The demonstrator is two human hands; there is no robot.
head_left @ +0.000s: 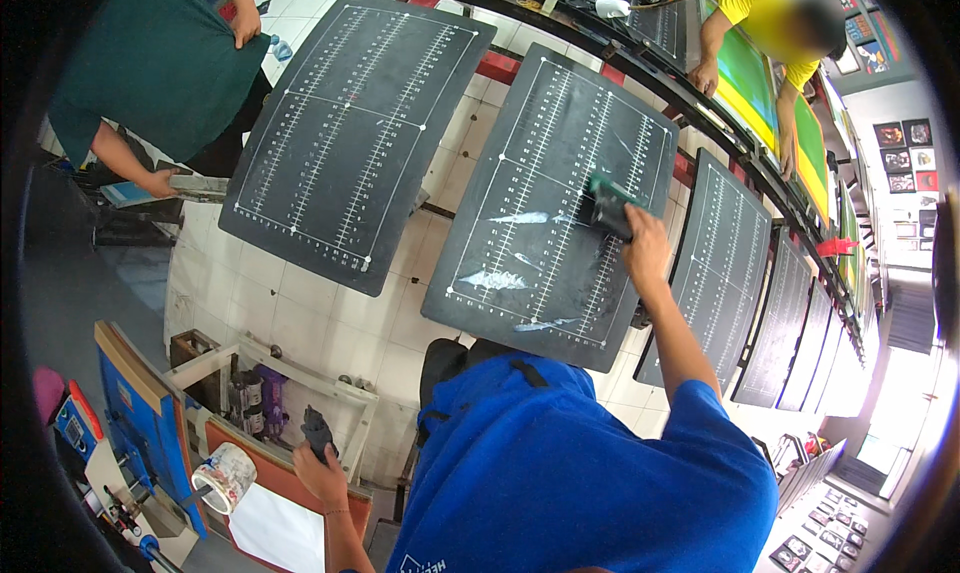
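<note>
My right hand (645, 245) grips a small hand squeegee (610, 211), dark with a green edge, against the upper middle of a black printing board (480, 283). White ruled scales and a border mark this board. Whitish wet smears (495, 281) lie on its near left part, with thinner streaks around the middle and near edge. Low on the left, away from the board, my left hand (322, 476) is closed around a lumpy black object (317, 433); its exact kind is not clear.
Similar ruled boards stand to the left (345, 143) and right (715, 263). By my left arm are a framed rack (200, 368) and a paint-stained white tub (224, 476). A person in green (170, 63) stands at far left; another in yellow (740, 8) works across the rail.
</note>
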